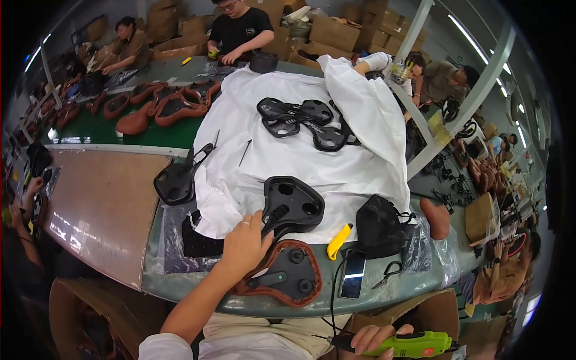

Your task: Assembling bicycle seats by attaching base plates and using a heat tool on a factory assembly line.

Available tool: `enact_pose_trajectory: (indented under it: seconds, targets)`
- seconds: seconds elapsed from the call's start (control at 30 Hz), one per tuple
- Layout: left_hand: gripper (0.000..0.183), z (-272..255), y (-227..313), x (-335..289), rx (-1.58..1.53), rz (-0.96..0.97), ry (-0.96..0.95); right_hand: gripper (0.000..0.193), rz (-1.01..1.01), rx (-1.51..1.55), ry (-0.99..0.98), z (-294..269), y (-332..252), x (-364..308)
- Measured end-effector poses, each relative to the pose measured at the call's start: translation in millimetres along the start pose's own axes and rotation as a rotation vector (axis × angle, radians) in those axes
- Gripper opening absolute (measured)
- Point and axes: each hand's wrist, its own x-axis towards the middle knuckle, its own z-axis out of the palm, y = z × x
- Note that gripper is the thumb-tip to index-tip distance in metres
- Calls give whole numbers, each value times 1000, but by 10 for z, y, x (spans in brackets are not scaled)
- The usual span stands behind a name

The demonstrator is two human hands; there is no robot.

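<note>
The left hand (pixel 245 240) has its fingers curled around the thin end of a black plastic seat base (pixel 297 201). The wide end of the base points away from the person, above the white cloth (pixel 270 165). I can't tell if the base touches the cloth.

Just below it, a brown bike seat (pixel 288 270) lies upside down on the green tabletop (pixel 173 285), close to the person's belly.

The right hand (pixel 378 342) is down past the table edge, near the person's lap. Its fingers are wrapped around a bright green power screwdriver (pixel 423 344), and the tip points to the left.

To the right of the brown seat I see a yellow knife (pixel 339 242), a dark phone (pixel 354 273) and small scissors (pixel 386 278). A black bag (pixel 378 225) sits behind them. More black seat bases (pixel 294 112) lie in a heap far back on the cloth.
</note>
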Motion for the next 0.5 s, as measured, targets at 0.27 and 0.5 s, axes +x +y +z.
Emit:
enact_pose_trajectory:
  seconds: [0.27,0.5]
  targets:
    - [68,81,-292,-715,-358,-10,-76,52,-16,36,-15,-46,129,61]
    - [65,1,-283,-719,-494,-32,-205,52,-6,78,-64,11,238,87]
